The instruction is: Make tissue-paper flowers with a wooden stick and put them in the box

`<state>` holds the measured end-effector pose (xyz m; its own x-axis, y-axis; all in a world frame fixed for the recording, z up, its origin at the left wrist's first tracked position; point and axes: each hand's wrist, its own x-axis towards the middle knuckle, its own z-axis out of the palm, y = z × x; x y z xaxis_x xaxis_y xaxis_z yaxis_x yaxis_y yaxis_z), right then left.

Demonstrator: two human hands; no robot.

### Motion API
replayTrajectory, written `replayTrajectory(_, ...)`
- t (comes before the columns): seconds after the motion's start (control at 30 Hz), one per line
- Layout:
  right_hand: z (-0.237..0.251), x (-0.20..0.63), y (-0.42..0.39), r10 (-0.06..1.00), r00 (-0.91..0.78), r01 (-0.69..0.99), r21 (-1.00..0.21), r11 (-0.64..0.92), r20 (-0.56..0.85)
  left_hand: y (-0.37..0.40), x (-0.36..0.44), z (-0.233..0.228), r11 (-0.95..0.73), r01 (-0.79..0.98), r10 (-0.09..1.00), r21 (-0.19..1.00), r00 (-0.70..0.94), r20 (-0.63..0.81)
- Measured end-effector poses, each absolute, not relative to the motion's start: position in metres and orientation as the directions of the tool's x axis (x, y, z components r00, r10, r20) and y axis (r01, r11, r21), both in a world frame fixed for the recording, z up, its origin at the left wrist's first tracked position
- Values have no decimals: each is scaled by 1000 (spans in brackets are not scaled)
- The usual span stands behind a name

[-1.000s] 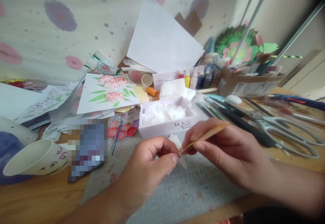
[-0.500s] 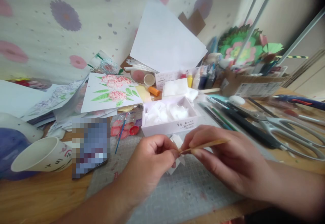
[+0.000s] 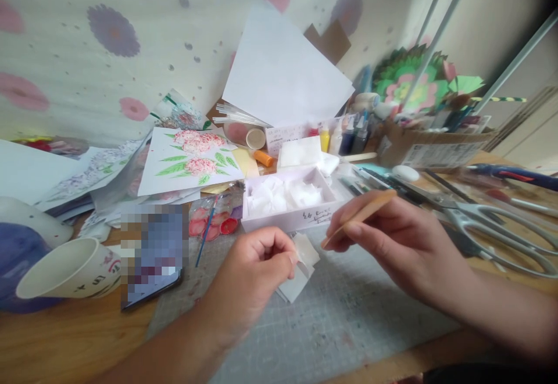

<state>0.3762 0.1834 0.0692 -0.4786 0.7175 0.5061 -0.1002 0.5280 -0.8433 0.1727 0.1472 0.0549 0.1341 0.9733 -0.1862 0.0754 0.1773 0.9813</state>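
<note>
Cutting mat [image 3: 331, 326], left hand [image 3: 250, 276] pinching paper [image 3: 300, 265]

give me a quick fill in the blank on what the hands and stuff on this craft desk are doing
1. The left hand pinches a small piece of white ____ over the cutting mat.
2. The right hand holds a thin ____ stick.
3. The white box behind the hands is ____, with white pieces inside.
4. The grey scissors lie to the ____ of the right hand.

Missing words: paper; wooden; open; right
</note>
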Motion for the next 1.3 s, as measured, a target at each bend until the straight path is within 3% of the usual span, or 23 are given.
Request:
replayTrajectory(0.33, 72, 369, 179, 721, -510, -112, -868, 484, 468, 144, 176, 51, 99, 139, 984, 985, 133, -118)
replayTrajectory(0.6, 65, 367, 184, 793, -454, -203, -914, 351, 406, 146, 172, 49, 40, 135, 989, 990, 137, -59)
replayTrajectory(1.03, 62, 382, 208, 872, -323, -179, -928, 326, 369, 160, 164, 53, 67, 121, 997, 990, -40, -63)
replayTrajectory(1.3, 58, 384, 230, 910, -176, -103, -927, 362, 375, 172, 150, 59, -6, 215, 982, 977, -183, 46)
